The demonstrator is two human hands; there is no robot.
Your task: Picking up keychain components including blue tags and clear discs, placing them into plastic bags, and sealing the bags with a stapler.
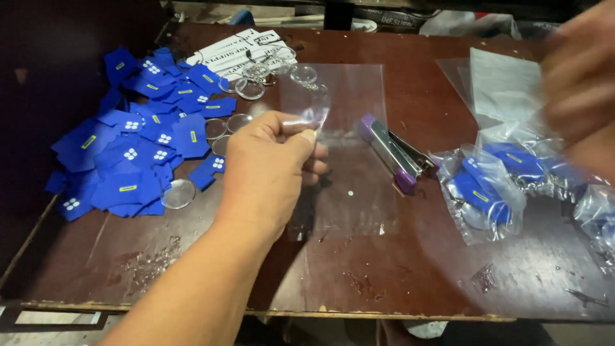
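Head view, left hand (272, 166) fingers pinching clear flat plastic bag (343, 154), right hand (583, 83) blurred, grip unclear

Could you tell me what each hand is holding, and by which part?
Left hand pinches a clear bag near its top edge. Right hand is blurred; cannot tell.

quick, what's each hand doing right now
Left hand: closed, pinching a clear plastic bag.
Right hand: blurred, cannot tell.
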